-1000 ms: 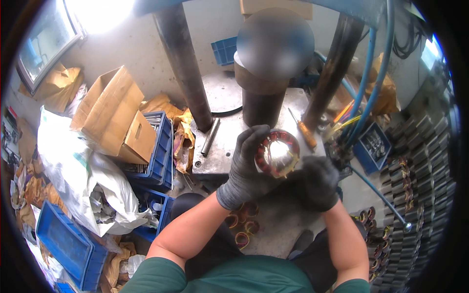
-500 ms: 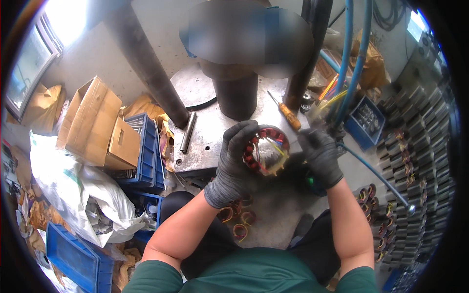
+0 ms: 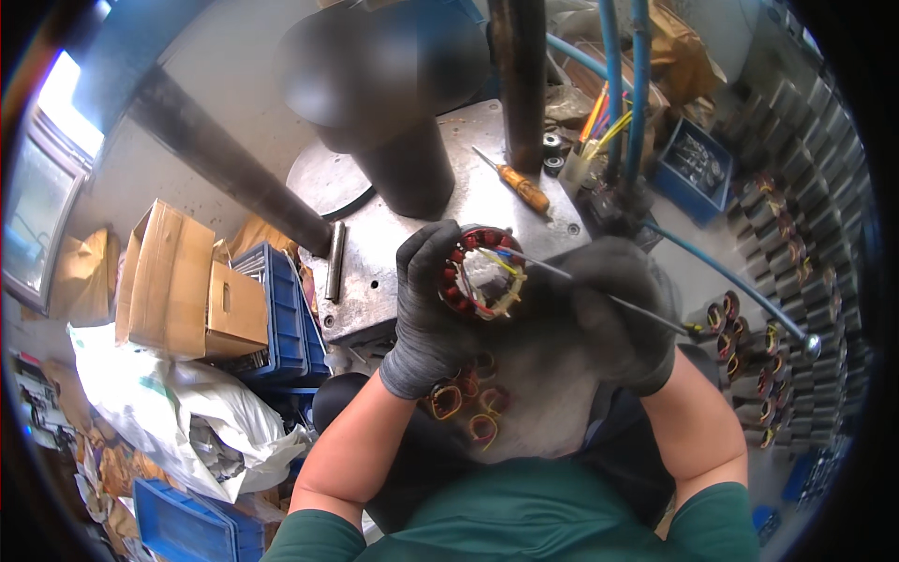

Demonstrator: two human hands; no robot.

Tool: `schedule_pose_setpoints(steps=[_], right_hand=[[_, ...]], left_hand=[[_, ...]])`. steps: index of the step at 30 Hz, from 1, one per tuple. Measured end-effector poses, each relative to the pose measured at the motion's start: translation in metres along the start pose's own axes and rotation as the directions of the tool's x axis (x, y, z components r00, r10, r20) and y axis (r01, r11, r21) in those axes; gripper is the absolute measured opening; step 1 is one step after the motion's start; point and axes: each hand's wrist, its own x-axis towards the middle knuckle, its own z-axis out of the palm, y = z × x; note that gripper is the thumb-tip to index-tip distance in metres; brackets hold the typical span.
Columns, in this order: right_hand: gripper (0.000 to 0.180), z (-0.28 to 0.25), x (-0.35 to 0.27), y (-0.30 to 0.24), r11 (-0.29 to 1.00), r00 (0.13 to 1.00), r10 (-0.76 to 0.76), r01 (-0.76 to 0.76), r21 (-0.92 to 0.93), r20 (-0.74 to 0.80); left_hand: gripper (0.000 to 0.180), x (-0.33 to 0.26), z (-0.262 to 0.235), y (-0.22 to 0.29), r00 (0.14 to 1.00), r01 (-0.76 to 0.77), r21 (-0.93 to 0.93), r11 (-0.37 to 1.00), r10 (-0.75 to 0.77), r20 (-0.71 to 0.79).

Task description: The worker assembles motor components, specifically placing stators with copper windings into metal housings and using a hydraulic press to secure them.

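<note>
Left hand (image 3: pixel 426 309) curled round the coil ring (image 3: pixel 455 287), ring at its right side, open face up, likely keeping the inside reachable. Right hand (image 3: pixel 626 314), blurred, looks curled on the dark lead (image 3: pixel 543 267), apparently keeping it straight. Ring: dark-red coils, pale-yellow lower edge.

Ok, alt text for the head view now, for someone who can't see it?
Gloved left hand holds a ring of red wire coils; the blurred, gloved right hand holds a thin grey cord or rod reaching the ring. Beyond, an orange-handled tool lies on a metal table.
</note>
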Motion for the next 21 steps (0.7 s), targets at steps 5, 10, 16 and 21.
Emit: schedule_pose_setpoints(steps=[5, 10, 16, 21], right_hand=[[0.016, 0.002, 0.0, 0.003, 0.996, 1.0, 0.011, -0.011, -0.085, 0.003], [0.016, 0.004, 0.002, 0.0, 0.991, 1.0, 0.022, -0.019, -0.136, 0.022], [0.02, 0.007, 0.0, -0.001, 0.984, 0.999, 0.042, -0.036, -0.173, 0.031], [0.017, 0.015, 0.002, 0.002, 0.978, 0.999, 0.003, 0.004, -0.209, 0.033]], left_hand=[[0.103, -0.004, 0.007, 0.002, 1.0, 0.001, -0.032, 0.999, -0.001, 0.014], [0.117, -0.009, 0.01, 0.003, 0.996, 0.011, 0.017, 1.0, -0.012, 0.088], [0.121, -0.007, 0.006, 0.006, 0.992, -0.015, 0.012, 1.0, 0.013, 0.124], [0.121, -0.012, 0.008, -0.002, 0.988, -0.028, -0.046, 0.999, 0.035, 0.149]])
